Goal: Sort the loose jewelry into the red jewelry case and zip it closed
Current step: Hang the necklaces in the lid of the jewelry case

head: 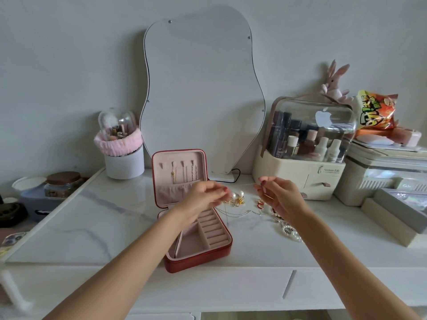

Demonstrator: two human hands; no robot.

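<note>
Two hands hover above the desk (97, 218), raised between the open case and the loose jewelry. The left hand (203, 199) has its fingers curled, fingertips pinching a thin chain (226, 213) that hangs down from them to the desk top. The right hand (280, 196) is also curled, thumb and forefinger pinched together on what looks like a very fine strand; it is too thin to tell whether it is the same chain. Just below and between the hands lie pearl earrings (238, 196) with gold fittings, and under the right wrist a heap of loose jewelry (287, 229) spreads over the marble. The red jewelry case (196, 248) stands open beneath the left forearm, lid upright, with several necklaces hanging inside the lid. Behind stands a wavy mirror (201, 88), and right of it a clear-lidded cosmetics box (300, 176).
</note>
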